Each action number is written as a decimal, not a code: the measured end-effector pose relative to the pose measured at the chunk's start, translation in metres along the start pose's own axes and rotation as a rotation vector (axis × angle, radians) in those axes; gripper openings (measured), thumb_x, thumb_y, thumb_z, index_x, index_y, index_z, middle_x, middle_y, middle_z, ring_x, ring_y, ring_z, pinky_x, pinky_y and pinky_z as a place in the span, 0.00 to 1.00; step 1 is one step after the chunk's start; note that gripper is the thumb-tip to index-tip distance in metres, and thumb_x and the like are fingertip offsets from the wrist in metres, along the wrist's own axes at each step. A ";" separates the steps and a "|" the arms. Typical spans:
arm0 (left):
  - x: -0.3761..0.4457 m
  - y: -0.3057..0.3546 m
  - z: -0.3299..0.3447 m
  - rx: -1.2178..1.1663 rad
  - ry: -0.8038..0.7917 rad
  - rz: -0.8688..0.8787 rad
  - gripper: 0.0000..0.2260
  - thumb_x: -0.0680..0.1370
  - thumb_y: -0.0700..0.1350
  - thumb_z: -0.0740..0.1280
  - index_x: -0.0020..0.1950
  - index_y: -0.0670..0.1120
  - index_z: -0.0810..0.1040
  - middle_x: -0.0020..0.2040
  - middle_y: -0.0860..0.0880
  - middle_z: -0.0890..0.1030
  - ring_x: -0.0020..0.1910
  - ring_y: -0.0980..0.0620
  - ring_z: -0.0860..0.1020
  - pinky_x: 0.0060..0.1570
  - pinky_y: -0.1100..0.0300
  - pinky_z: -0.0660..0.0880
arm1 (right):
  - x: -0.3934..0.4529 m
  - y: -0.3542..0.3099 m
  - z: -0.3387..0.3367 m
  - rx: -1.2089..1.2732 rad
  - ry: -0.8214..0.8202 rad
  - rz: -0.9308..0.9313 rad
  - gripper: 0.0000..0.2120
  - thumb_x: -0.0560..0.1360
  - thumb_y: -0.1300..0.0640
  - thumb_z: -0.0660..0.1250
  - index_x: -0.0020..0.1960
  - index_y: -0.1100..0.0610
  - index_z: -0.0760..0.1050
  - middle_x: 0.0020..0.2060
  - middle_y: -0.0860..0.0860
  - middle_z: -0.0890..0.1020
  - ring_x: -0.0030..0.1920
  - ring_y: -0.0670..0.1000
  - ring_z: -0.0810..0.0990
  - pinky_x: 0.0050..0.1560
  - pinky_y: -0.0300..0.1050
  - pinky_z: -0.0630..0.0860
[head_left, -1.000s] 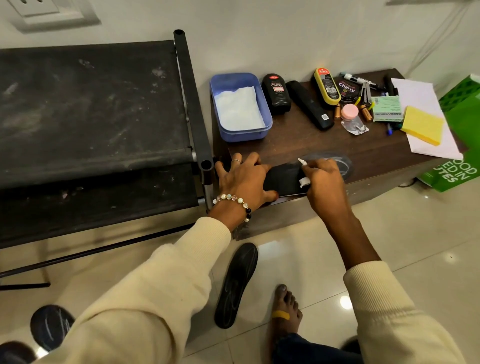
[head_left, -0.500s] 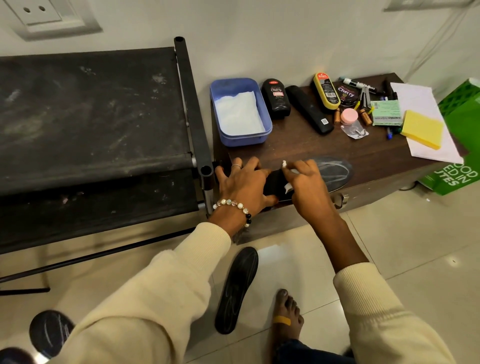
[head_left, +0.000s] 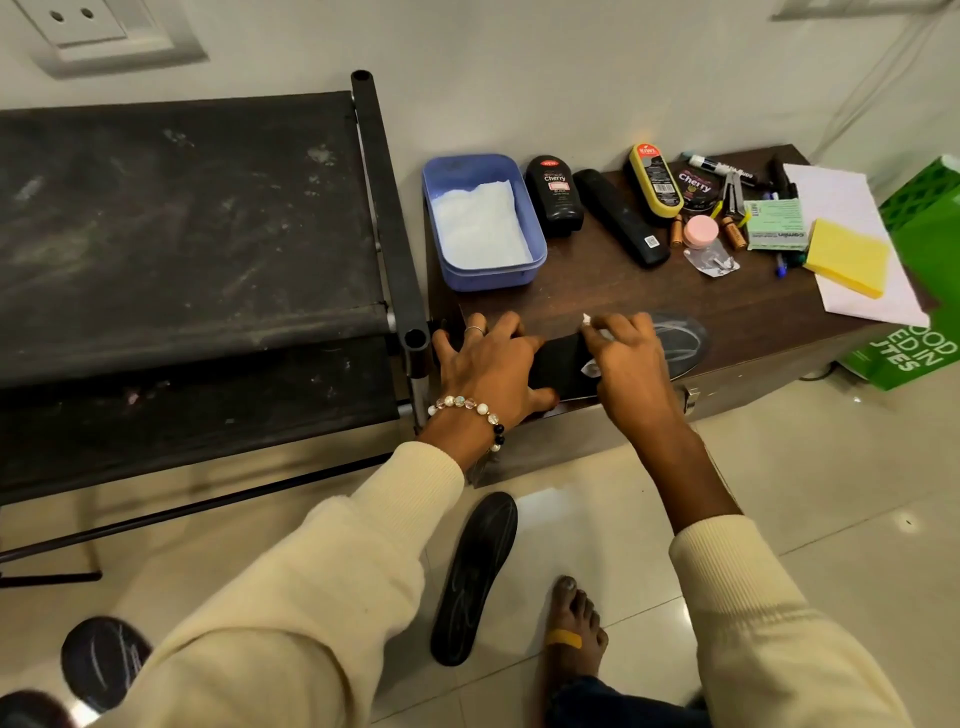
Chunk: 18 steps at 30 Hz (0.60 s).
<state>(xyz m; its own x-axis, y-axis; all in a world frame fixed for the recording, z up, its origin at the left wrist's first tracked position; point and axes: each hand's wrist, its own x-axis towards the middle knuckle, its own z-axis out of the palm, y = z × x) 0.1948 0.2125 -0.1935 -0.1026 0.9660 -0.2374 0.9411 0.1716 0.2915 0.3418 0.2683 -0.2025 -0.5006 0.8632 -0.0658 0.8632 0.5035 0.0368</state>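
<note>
A black shoe insole (head_left: 563, 366) lies along the front edge of the brown wooden table (head_left: 597, 291), its toe end (head_left: 680, 340) showing grey lines. My left hand (head_left: 488, 366) presses flat on the insole's left end, fingers spread. My right hand (head_left: 631, 364) sits on the insole's middle, fingers curled round a small white wad (head_left: 589, 322) that pokes out at the fingertips. Most of the wad is hidden in the hand.
At the back of the table stand a blue tub (head_left: 483, 218) with white tissue, a black polish bottle (head_left: 556, 197), a black remote (head_left: 621, 218), a yellow-edged sponge applicator (head_left: 654, 179), yellow pad (head_left: 847, 257) and papers. A second insole (head_left: 475, 577) lies on the tiled floor. A black rack (head_left: 187, 234) stands left.
My right hand with the white wad slid left along the insole towards my left hand, then back a little to the right. My left hand stayed put.
</note>
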 end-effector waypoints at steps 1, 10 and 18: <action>0.000 0.000 0.000 0.005 -0.006 -0.001 0.28 0.72 0.63 0.69 0.71 0.59 0.69 0.67 0.53 0.66 0.69 0.45 0.60 0.67 0.37 0.58 | -0.001 0.005 0.000 0.002 0.008 0.043 0.28 0.74 0.66 0.66 0.73 0.62 0.63 0.69 0.58 0.66 0.68 0.59 0.62 0.65 0.51 0.64; 0.000 0.000 0.000 0.013 0.028 -0.002 0.28 0.72 0.63 0.68 0.70 0.61 0.68 0.66 0.53 0.67 0.68 0.45 0.62 0.65 0.39 0.59 | -0.005 -0.006 0.008 0.096 0.039 -0.208 0.25 0.67 0.71 0.69 0.64 0.66 0.74 0.58 0.62 0.77 0.55 0.64 0.73 0.51 0.53 0.75; 0.001 0.001 0.001 0.016 0.010 -0.008 0.28 0.71 0.63 0.69 0.70 0.59 0.70 0.67 0.53 0.67 0.69 0.44 0.61 0.66 0.38 0.59 | -0.013 0.009 0.011 0.171 0.115 0.058 0.21 0.75 0.68 0.63 0.67 0.63 0.70 0.65 0.59 0.71 0.65 0.56 0.65 0.62 0.43 0.65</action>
<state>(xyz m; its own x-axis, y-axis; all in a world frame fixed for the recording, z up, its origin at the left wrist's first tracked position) 0.1954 0.2137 -0.1944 -0.1134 0.9666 -0.2300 0.9453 0.1763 0.2746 0.3564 0.2614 -0.2120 -0.4454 0.8941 0.0465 0.8842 0.4475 -0.1336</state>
